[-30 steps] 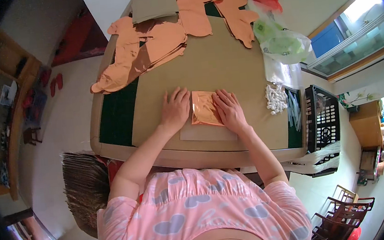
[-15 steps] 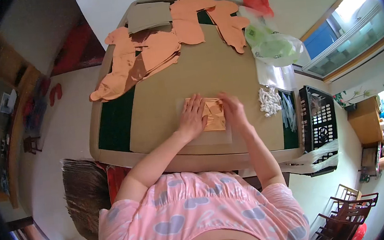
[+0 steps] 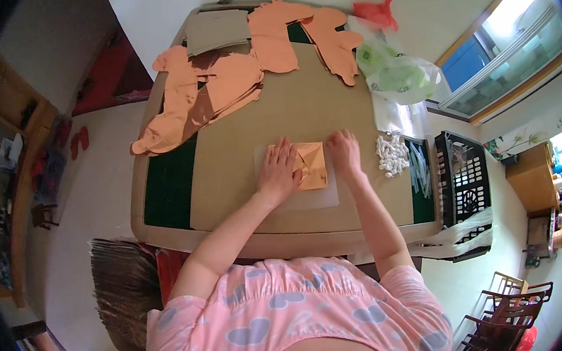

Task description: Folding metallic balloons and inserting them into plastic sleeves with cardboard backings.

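A folded square of shiny copper-coloured foil (image 3: 316, 162) lies on a clear plastic sheet or bag (image 3: 310, 202) at the table's near middle. My left hand (image 3: 279, 170) rests flat on the foil's left half, fingers extended and covering that side. Just beyond the right edge of the foil, my right hand (image 3: 345, 156) is held with its fingers curled together near the plastic's edge. Whatever may be between those fingertips is hidden. Flat, shaped foil balloons (image 3: 231, 79) of the same copper colour lie in piles along the table's far side.
Grey-brown cards (image 3: 216, 31) lie on the far-left foil. At the right are small white pieces (image 3: 393, 155), thin clear tubes (image 3: 419, 170), clear plastic bags (image 3: 400, 118) and a green-white bag (image 3: 396, 76). A black crate (image 3: 462, 175) stands beside the table; stacked cardboard (image 3: 126, 285) is at the near left.
My right hand has drawn back slightly off the foil's right edge and its fingers have curled in. The foil's right side now lies flatter and more exposed. My left hand stays pressed on it.
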The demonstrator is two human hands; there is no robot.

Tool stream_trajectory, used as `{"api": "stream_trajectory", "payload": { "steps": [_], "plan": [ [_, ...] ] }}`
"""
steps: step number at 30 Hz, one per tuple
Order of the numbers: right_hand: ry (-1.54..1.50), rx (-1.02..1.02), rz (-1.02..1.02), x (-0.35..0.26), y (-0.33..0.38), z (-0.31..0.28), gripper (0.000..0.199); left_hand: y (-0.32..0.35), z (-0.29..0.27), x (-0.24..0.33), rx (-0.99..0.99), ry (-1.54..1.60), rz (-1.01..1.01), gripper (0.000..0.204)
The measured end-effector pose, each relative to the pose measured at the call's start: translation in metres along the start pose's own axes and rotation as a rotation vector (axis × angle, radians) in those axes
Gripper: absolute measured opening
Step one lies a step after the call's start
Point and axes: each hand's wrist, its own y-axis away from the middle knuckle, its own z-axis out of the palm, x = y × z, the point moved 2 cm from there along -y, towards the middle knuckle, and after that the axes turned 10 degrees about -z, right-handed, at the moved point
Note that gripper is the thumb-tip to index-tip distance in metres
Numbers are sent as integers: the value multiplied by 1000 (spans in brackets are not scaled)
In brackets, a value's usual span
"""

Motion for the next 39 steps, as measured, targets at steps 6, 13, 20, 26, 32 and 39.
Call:
{"api": "stream_trajectory", "payload": {
  "steps": [6,13,20,26,32,39],
  "plan": [
    [110,-127,-182,-70,32,26,43,3,1,-1,-3,0,-31,60],
    [164,-146,-159,-74,35,26,50,6,-3,-73,120,131,-198,43],
    [224,-173,-215,-70,41,23,50,8,-43,-66,112,-108,-127,40],
    [213,-163,-225,-71,43,24,52,-13,-23,-34,117,42,-248,45],
    [224,-197,-169,-77,42,22,53,4,-5,-7,23,11,-182,62],
    [242,-166,-109,-83,44,29,57,5,-5,-4,-28,-36,-211,65]
  ]
}}
